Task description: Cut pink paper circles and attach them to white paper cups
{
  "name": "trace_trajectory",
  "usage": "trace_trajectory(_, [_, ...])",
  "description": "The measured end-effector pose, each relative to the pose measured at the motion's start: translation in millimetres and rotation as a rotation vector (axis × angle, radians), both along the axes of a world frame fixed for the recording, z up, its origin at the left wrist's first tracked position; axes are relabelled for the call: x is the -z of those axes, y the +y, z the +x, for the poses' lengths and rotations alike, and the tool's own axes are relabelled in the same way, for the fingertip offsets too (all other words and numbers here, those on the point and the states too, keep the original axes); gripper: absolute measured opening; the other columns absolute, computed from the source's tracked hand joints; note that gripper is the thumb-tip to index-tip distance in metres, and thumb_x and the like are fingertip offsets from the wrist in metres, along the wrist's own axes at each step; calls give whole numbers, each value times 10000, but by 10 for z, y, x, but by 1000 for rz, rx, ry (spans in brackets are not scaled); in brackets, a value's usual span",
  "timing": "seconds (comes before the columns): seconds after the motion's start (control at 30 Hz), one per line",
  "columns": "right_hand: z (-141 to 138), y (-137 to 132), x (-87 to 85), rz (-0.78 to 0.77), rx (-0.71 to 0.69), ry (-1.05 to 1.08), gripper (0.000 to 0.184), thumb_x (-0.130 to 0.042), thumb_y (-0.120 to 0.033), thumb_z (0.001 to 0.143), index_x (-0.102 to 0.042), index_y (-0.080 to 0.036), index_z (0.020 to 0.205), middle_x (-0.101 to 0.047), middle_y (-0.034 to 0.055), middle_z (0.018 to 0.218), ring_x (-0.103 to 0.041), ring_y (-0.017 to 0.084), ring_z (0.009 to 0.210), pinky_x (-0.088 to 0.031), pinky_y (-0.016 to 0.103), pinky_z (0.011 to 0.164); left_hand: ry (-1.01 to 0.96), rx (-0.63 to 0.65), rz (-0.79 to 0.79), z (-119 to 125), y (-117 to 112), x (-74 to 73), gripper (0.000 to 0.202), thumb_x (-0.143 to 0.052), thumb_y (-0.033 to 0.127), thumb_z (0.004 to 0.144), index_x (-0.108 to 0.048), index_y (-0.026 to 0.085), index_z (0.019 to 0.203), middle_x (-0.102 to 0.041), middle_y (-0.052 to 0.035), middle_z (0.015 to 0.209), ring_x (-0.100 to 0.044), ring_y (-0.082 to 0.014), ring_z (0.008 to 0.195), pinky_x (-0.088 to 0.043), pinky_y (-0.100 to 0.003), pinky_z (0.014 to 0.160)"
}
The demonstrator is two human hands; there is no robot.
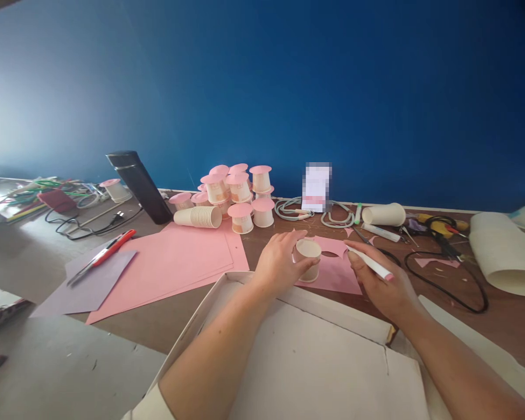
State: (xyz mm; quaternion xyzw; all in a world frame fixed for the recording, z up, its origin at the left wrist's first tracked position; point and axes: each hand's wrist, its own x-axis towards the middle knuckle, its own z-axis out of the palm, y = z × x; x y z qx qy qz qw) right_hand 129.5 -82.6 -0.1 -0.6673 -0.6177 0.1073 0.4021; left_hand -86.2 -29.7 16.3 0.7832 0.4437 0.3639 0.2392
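My left hand [276, 262] is closed around a small paper cup [308, 252], which seems to stand upside down on a sheet of pink paper [336, 278]. A round hole is cut in that sheet, just right of the cup. Between the fingers of my right hand [382, 291] is a white marker [373, 263] with a pink end, its other end pointing toward the paper and cup. My forearms reach over a white cardboard box lid [315, 361] in front of me.
Paper cups topped with pink discs [238, 189] are stacked behind, by a nested row of cups [199, 217]. Left are pink sheets [166, 262], a red utility knife [109, 251] and a black flask [140, 186]. Cables [446, 280] and a large cup [503, 251] lie right.
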Motion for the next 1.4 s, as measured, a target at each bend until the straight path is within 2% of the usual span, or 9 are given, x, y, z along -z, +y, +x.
trace_trajectory(0.17, [-18, -11, -29, -54, 20, -1, 417, -483, -573, 906, -669, -308, 1169, -740, 46, 1018, -670, 280, 1003, -519, 410, 881, 20, 3, 11, -7, -9, -19, 507, -705, 405, 788, -590, 240, 1253, -650, -65, 1231, -546, -249, 1134, -484, -385, 936])
trace_trajectory(0.47, [-20, -18, -33, -45, 11, -29, 414, -479, -560, 910, -674, -306, 1172, -752, 43, 933, -693, 269, 923, -549, 374, 787, 66, 6, -16, -27, -19, -67, 509, -707, 386, 785, -586, 247, 1260, -646, -69, 1236, -551, -260, 1138, -489, -394, 921])
trace_trajectory(0.63, [-30, -21, -27, -53, 6, -13, 412, -487, -564, 907, -679, -303, 1162, -744, 46, 1068, -664, 276, 1051, -523, 386, 896, 96, 23, -4, -49, -25, -97, 398, -707, 382, 788, -656, 237, 1156, -652, -70, 1224, -545, -255, 1165, -471, -388, 958])
trace_trajectory(0.73, [-22, -6, 9, -29, -1, 0, 415, -490, -564, 906, -684, -298, 1157, -695, 37, 1223, -583, 275, 1209, -479, 372, 980, 109, 48, -4, -70, -20, -97, 280, -702, 358, 796, -697, 220, 1039, -664, -55, 1198, -565, -233, 1117, -472, -368, 952])
trace_trajectory(0.83, [-5, 17, 53, 0, -16, 6, 419, -492, -552, 908, -686, -286, 1167, -669, 32, 1278, -525, 264, 1281, -441, 360, 1032, 126, 48, -18, -86, -17, -104, 278, -705, 346, 790, -699, 220, 1038, -663, -49, 1201, -566, -233, 1099, -476, -369, 933])
trace_trajectory(0.93, [4, 35, 87, 1, -24, 14, 404, -507, -538, 904, -692, -289, 1162, -678, 27, 1262, -549, 250, 1256, -425, 360, 1051, 141, 49, -33, -93, -21, -131, 282, -707, 330, 783, -700, 220, 1043, -666, -47, 1192, -575, -232, 1082, -476, -365, 928])
trace_trajectory(1.1, [-12, 30, 100, -15, -36, 26, 349, -552, -513, 883, -712, -307, 1115, -696, 12, 1229, -596, 252, 1190, -463, 365, 1003, 161, 58, -34, -99, -27, -170, 318, -689, 327, 790, -690, 233, 1094, -671, -37, 1175, -578, -236, 1068, -475, -365, 918])
trace_trajectory(1.23, [-33, 18, 73, -26, -51, 26, 333, -553, -500, 878, -724, -299, 1081, -718, 20, 1177, -624, 263, 1141, -495, 362, 944, 169, 77, 0, -109, -19, -157, 352, -676, 316, 799, -677, 253, 1146, -669, -26, 1179, -565, -240, 1087, -469, -364, 921])
trace_trajectory(1.4, [-38, 20, 54, -36, -60, 16, 331, -546, -494, 881, -725, -305, 1086, -722, 20, 1163, -629, 262, 1126, -488, 364, 942, 141, 90, 17, -112, -6, -113, 336, -672, 307, 808, -683, 250, 1139, -653, -21, 1222, -547, -234, 1124, -460, -357, 948])
